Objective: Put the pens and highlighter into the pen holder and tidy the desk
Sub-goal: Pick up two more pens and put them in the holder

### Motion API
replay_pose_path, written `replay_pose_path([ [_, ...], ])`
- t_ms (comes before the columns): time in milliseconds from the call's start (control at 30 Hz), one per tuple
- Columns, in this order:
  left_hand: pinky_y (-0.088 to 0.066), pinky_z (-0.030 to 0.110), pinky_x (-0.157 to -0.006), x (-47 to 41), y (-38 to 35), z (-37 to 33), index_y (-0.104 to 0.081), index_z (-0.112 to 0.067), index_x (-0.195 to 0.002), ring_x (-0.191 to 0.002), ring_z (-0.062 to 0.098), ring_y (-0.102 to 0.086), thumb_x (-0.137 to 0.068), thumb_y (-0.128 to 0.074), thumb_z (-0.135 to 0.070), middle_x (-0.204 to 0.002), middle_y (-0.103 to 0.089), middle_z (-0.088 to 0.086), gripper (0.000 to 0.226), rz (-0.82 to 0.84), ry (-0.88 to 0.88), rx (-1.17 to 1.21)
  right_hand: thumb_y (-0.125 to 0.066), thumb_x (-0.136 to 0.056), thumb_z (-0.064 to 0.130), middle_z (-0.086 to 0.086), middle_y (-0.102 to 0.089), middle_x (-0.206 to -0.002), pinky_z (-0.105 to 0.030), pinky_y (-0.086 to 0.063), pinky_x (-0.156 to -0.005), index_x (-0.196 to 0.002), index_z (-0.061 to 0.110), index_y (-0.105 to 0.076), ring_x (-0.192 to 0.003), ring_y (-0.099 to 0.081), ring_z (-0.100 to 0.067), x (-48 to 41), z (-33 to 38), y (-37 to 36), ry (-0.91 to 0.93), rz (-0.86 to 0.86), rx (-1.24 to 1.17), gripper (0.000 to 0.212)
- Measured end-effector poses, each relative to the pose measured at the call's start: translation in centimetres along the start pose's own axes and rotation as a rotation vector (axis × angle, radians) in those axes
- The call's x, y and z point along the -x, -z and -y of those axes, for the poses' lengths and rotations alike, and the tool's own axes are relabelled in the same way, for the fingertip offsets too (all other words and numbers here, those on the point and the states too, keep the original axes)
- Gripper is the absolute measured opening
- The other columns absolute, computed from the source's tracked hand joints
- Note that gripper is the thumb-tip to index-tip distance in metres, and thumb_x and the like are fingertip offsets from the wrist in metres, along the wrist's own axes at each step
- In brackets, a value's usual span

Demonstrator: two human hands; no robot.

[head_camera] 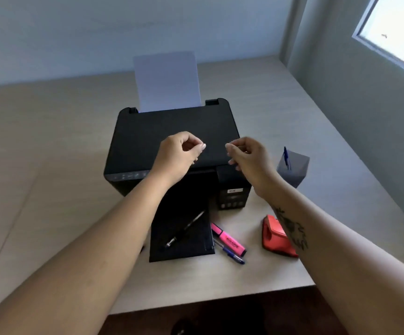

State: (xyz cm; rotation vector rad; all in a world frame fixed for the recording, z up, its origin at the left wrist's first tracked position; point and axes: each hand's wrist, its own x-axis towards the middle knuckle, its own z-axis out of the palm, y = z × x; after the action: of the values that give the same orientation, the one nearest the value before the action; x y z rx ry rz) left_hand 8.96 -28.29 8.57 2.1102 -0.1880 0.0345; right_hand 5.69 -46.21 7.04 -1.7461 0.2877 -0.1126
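A grey square pen holder (292,171) stands right of the printer with one blue pen (286,157) upright in it. A black pen (186,228) lies on the printer's black output tray (172,252). Beside the tray on the desk lie a pink highlighter (228,240) and, touching it, a blue pen (231,255). My left hand (179,154) and my right hand (248,157) hover over the printer lid, fingers loosely curled, holding nothing.
A black printer (172,131) fills the desk's middle, with white paper (167,81) standing in its rear feed. A red tape dispenser (276,235) sits under my right forearm. The wooden desk (51,165) ends near my body; a wall and window are at right.
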Motion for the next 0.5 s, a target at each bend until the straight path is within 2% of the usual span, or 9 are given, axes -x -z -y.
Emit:
replay_pose_path([
  [167,-0.059,0.027,-0.062,2.9,7.3,4.5,-0.07,-0.013,-0.085,-0.06,0.009,-0.065,-0.086,-0.07,-0.024,-0.079,-0.074,0.008,0.012,-0.066,0.069,-0.015,-0.068,-0.088,0.025,0.001,-0.07,-0.075,-0.022,-0.051,-0.055,-0.084,0.018,-0.068,-0.062,-0.065,-0.009,2.8,0.7,-8.1,0.047,0.097,0.053,0.008],
  [333,-0.059,0.039,-0.069,5.6,11.2,9.1,-0.07,-0.011,-0.083,-0.06,0.013,-0.063,-0.085,-0.07,-0.022,-0.079,-0.073,0.014,0.012,-0.079,0.144,-0.021,-0.068,-0.088,0.024,-0.001,-0.071,-0.076,-0.022,-0.051,-0.056,-0.086,0.016,-0.069,-0.063,-0.063,-0.008,5.1,-0.9,-13.5,0.012,0.19,0.131,0.008],
  [500,-0.058,0.042,-0.073,8.8,12.8,14.8,-0.069,-0.02,-0.078,-0.071,0.027,-0.068,-0.082,-0.072,-0.028,-0.074,-0.072,0.007,0.009,-0.045,0.28,-0.077,-0.068,-0.087,0.022,-0.006,-0.071,-0.076,-0.033,-0.056,-0.066,-0.083,0.018,-0.069,-0.063,-0.065,-0.011,7.8,-4.0,-17.7,-0.018,0.302,0.263,0.006],
])
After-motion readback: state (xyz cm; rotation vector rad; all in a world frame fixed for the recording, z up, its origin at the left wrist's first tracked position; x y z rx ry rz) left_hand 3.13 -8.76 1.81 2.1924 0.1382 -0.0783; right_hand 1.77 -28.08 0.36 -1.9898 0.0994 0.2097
